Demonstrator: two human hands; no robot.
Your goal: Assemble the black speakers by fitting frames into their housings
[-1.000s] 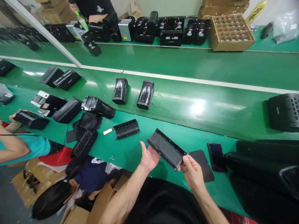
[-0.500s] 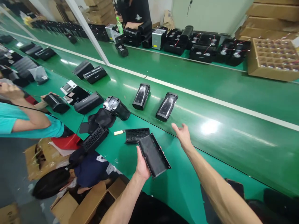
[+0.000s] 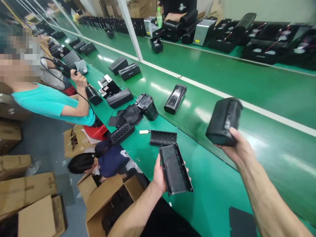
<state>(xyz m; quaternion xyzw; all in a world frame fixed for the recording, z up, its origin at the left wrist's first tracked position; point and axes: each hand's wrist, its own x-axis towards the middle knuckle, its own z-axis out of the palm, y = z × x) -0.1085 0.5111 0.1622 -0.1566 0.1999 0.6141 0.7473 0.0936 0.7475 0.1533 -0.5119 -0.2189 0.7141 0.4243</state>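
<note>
My left hand (image 3: 159,173) holds a flat black grille panel (image 3: 175,170) over the near edge of the green bench. Raised above the conveyor belt, my right hand (image 3: 237,148) grips a black speaker body (image 3: 223,121) by its lower end. A second black speaker body (image 3: 175,99) lies on the belt to the left. Another black grille panel (image 3: 163,138) rests on the bench just beyond my left hand, beside a small cream-handled tool (image 3: 144,131).
A person in a teal shirt (image 3: 50,102) works at the left with a cabled tool. Another person (image 3: 103,162) crouches below the bench by open cardboard boxes (image 3: 108,200). More black housings (image 3: 147,106) and a black cloth (image 3: 128,116) lie left; speaker parts (image 3: 259,49) line the far side.
My right hand let go of the panel, reached out to the belt and lifted one of the two speaker bodies. My left hand kept the panel. The view swung left.
</note>
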